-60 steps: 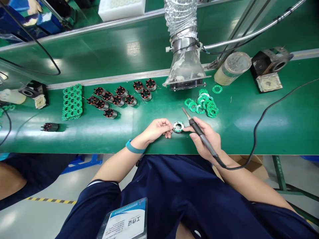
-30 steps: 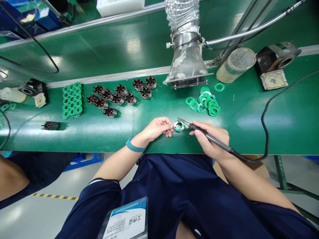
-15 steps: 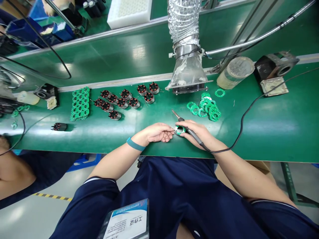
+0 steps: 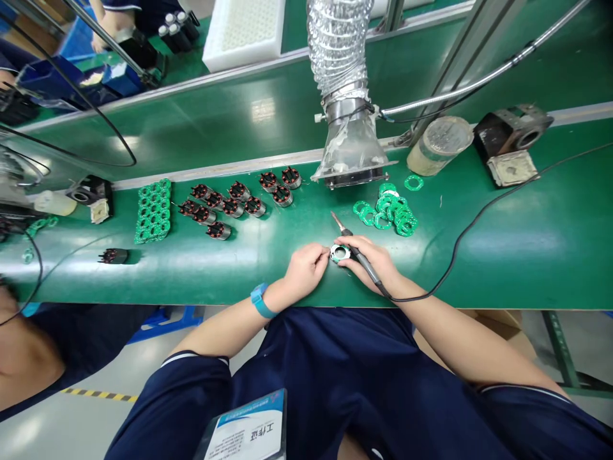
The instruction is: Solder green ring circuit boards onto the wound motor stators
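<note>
My right hand [image 4: 371, 260] grips a small round part with a green and white ring face [image 4: 340, 253] between thumb and fingers, and also holds a soldering iron [image 4: 363, 257] whose tip points up and to the left. My left hand [image 4: 307, 269] has its fingers pinched together at the left edge of the ring; whatever lies between the fingertips is too small to make out. Loose green rings [image 4: 393, 211] lie in a pile behind my right hand. Several motor stators with copper windings [image 4: 232, 207] stand to the left, beyond my left hand.
A clear fume funnel [image 4: 353, 156] hangs above the bench. At the back right are a cloudy jar [image 4: 440, 145] and an iron stand with a sponge [image 4: 513, 168]. Stacked green boards [image 4: 153, 212] lie at left. The iron's cable runs right. Another person's arm [image 4: 29, 351] is at far left.
My left hand has turned and closed into a pinch at the ring's edge. The held part has tilted, showing more of its white face. The view has shifted slightly.
</note>
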`<state>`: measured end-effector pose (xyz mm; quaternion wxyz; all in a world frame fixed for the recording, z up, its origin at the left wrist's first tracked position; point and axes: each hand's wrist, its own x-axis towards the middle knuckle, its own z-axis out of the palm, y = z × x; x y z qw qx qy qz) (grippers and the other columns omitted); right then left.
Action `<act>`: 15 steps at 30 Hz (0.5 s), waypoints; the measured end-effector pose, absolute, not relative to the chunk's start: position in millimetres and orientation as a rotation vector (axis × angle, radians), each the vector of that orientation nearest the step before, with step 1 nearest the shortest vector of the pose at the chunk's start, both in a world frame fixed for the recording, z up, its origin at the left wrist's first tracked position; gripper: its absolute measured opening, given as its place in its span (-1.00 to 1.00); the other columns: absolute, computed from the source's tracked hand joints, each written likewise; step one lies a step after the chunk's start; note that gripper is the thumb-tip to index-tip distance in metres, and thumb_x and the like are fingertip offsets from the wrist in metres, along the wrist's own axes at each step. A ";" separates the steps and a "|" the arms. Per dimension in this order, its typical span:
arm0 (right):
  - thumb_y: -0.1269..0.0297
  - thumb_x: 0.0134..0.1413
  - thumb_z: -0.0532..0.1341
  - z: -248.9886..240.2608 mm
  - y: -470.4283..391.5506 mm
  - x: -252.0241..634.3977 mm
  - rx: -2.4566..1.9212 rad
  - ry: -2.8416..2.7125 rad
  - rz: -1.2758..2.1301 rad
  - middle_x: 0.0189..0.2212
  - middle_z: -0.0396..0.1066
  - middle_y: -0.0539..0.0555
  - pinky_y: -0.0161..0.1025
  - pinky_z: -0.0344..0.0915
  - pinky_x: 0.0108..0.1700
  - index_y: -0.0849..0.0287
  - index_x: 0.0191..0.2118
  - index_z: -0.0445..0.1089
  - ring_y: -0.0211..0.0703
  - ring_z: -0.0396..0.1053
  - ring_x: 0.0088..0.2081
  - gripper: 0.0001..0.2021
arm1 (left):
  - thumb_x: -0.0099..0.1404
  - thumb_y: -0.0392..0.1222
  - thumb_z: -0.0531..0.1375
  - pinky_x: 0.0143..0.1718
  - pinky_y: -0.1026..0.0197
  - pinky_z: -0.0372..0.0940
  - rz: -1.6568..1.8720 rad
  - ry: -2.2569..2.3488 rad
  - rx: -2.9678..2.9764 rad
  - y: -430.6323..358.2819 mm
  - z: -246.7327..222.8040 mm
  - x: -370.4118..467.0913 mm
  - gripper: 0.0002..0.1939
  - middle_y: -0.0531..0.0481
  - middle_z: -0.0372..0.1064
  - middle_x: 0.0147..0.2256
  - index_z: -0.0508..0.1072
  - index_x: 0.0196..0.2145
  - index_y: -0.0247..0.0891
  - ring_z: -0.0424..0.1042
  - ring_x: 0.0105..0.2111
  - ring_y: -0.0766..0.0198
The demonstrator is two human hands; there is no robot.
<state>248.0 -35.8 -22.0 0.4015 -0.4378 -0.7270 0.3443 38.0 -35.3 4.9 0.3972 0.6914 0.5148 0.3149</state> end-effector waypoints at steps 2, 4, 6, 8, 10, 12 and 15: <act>0.26 0.20 0.36 -24.3 -39.4 245.0 -1.113 -1.798 0.842 0.03 0.52 0.12 -0.07 0.46 0.12 -0.04 0.20 0.38 -0.05 0.52 0.03 -0.55 | 0.44 -0.25 0.12 -0.11 0.14 0.35 0.905 1.298 1.891 -48.5 -5.2 40.9 -0.81 -0.10 0.48 -0.28 0.56 -0.17 -0.22 0.44 -0.25 0.22; 0.25 0.21 0.36 -26.3 -42.0 243.6 -1.116 -1.770 0.830 0.03 0.52 0.13 -0.06 0.46 0.13 -0.02 0.20 0.37 -0.05 0.51 0.04 -0.54 | 0.48 -0.27 0.06 -0.08 0.11 0.36 0.971 1.244 1.964 -56.8 -15.1 40.2 -0.68 -0.14 0.45 -0.18 0.52 0.06 -0.22 0.44 -0.17 0.20; 0.23 0.20 0.37 -28.7 -43.6 243.2 -1.121 -1.747 0.818 0.03 0.52 0.14 -0.05 0.45 0.14 -0.01 0.21 0.37 -0.03 0.51 0.05 -0.52 | 0.49 -0.28 0.04 -0.09 0.11 0.35 0.977 1.200 2.058 -56.8 -21.0 35.2 -0.58 -0.18 0.38 -0.12 0.43 0.23 -0.23 0.41 -0.14 0.19; 0.22 0.18 0.39 -31.3 -44.6 243.1 -1.143 -1.726 0.784 0.04 0.52 0.15 -0.03 0.46 0.14 -0.02 0.22 0.36 -0.02 0.50 0.06 -0.50 | 0.48 -0.25 0.07 -0.05 0.06 0.34 0.859 1.177 2.217 -48.1 -20.2 26.4 -0.54 -0.20 0.34 -0.07 0.37 0.29 -0.20 0.37 -0.09 0.14; 0.19 0.15 0.41 -33.6 -45.4 242.5 -1.173 -1.713 0.717 0.03 0.52 0.15 0.00 0.46 0.14 -0.03 0.23 0.35 0.00 0.50 0.05 -0.47 | 0.48 -0.20 0.09 0.02 -0.03 0.29 0.647 1.134 2.404 -34.3 -13.6 15.6 -0.53 -0.22 0.33 -0.01 0.38 0.30 -0.12 0.35 -0.01 0.06; 0.17 0.12 0.43 -33.9 -45.9 242.1 -1.196 -1.709 0.653 0.01 0.53 0.16 0.01 0.47 0.13 -0.02 0.22 0.35 0.01 0.51 0.02 -0.44 | 0.48 -0.13 0.13 0.05 -0.09 0.27 0.473 1.072 2.567 -21.7 -4.6 5.7 -0.53 -0.24 0.34 0.03 0.37 0.31 -0.07 0.33 0.03 0.00; 0.16 0.08 0.46 -30.2 -45.5 242.9 -1.195 -1.714 0.628 0.01 0.53 0.18 -0.02 0.47 0.13 0.02 0.26 0.31 0.02 0.51 0.02 -0.36 | 0.46 -0.06 0.17 -0.04 -0.03 0.32 0.529 0.985 2.759 -14.8 3.9 -1.4 -0.50 -0.29 0.39 -0.01 0.36 0.29 -0.21 0.36 -0.04 0.00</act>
